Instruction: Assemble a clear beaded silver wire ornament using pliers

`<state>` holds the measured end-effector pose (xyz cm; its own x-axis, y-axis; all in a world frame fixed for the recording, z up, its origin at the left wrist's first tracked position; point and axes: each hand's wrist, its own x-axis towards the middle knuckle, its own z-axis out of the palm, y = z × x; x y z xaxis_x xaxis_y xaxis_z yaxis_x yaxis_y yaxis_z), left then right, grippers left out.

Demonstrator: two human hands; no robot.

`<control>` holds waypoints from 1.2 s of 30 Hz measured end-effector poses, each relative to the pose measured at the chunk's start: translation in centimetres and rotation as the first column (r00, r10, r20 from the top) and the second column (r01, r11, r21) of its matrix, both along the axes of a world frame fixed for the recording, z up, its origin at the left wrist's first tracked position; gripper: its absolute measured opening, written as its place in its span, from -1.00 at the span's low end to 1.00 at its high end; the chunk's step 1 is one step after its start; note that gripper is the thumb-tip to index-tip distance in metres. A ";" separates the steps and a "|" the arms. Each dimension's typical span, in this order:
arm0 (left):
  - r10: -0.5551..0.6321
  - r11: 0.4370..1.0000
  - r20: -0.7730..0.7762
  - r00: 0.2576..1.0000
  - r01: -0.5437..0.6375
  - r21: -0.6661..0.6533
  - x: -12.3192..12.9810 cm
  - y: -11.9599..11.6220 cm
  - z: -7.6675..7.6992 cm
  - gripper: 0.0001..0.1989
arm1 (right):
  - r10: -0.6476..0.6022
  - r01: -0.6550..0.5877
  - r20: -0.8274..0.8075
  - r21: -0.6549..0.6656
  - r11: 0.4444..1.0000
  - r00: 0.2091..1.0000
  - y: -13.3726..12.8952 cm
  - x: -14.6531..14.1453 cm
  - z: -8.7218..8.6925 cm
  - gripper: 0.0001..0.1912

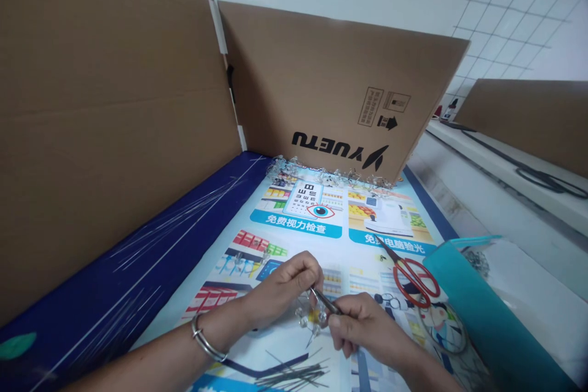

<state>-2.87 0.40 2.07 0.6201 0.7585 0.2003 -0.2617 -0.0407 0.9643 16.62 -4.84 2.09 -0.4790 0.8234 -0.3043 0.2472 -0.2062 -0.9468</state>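
So the left hand (287,285) is pinching some clear beaded wirework (302,320), right between both hands, and the right hand (362,321) has its fingers curled snug round a dark metal tool (327,301).

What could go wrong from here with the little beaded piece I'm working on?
The dark metal tool in your right hand could slip and nip your left hand, close to its tip. The clear beaded piece between your hands might get bent. The loose thin wires below could scatter or prick you if your wrists drop.
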 end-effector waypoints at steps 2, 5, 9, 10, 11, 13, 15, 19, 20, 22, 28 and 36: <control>0.003 0.999 0.031 0.999 -0.002 -0.048 0.1 -0.1 -0.1 -0.79 | 0.005 -0.005 -0.017 -0.018 1.000 1.000 0.0 0.1 -0.1 -0.57; 0.001 0.994 0.066 0.998 0.006 -0.113 0.2 -0.2 -0.5 -0.79 | 0.021 -0.021 -0.031 -0.005 1.000 0.999 -0.1 0.0 0.1 -0.56; -0.043 0.981 0.136 0.990 0.067 -0.182 0.4 -0.2 -1.0 -0.77 | 0.013 -0.030 0.069 0.254 0.967 0.998 -0.2 -0.6 0.8 -0.58; -0.052 0.977 0.157 0.986 0.083 -0.194 0.4 -0.2 -1.1 -0.76 | -0.002 -0.036 0.114 0.335 0.942 0.993 -0.2 -0.7 1.0 -0.59; -0.055 0.975 0.177 0.983 0.092 -0.204 0.5 -0.2 -1.2 -0.75 | -0.019 -0.047 0.159 0.401 0.915 0.987 -0.3 -0.8 1.1 -0.61; -0.052 0.971 0.202 0.978 0.097 -0.218 0.6 -0.2 -1.2 -0.75 | -0.049 -0.068 0.225 0.482 0.873 0.973 -0.4 -1.0 1.0 -0.64; -0.050 0.969 0.208 0.977 0.098 -0.228 0.6 -0.2 -1.2 -0.75 | -0.071 -0.082 0.268 0.520 0.850 0.961 -0.4 -1.1 0.9 -0.66; -0.070 0.964 0.199 0.978 0.117 -0.237 0.5 -0.2 -1.1 -0.77 | -0.111 -0.096 0.318 0.571 0.816 0.942 -0.4 -1.0 0.4 -0.72; -0.068 0.966 0.192 0.979 0.113 -0.234 0.5 -0.2 -1.1 -0.77 | -0.119 -0.104 0.333 0.580 0.808 0.935 -0.4 -1.0 0.3 -0.74; -0.046 0.973 0.167 0.985 0.082 -0.215 0.5 -0.2 -1.1 -0.76 | -0.135 -0.122 0.368 0.597 0.793 0.920 -0.3 -0.9 0.2 -0.78; -0.010 0.981 0.109 0.994 0.030 -0.189 0.4 -0.2 -1.2 -0.75 | -0.171 -0.160 0.442 0.617 0.771 0.881 -0.3 -0.9 0.7 -0.80; 0.011 0.989 0.072 0.997 0.000 -0.150 0.4 -0.1 -1.3 -0.72 | -0.186 -0.178 0.469 0.628 0.758 0.863 -0.3 -0.9 1.0 -0.77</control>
<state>-2.48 0.26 0.79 0.6036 0.7868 0.1288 -0.3316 0.1009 0.9380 15.75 -5.15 3.10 -0.4162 0.9034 0.1030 0.6970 0.3897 -0.6020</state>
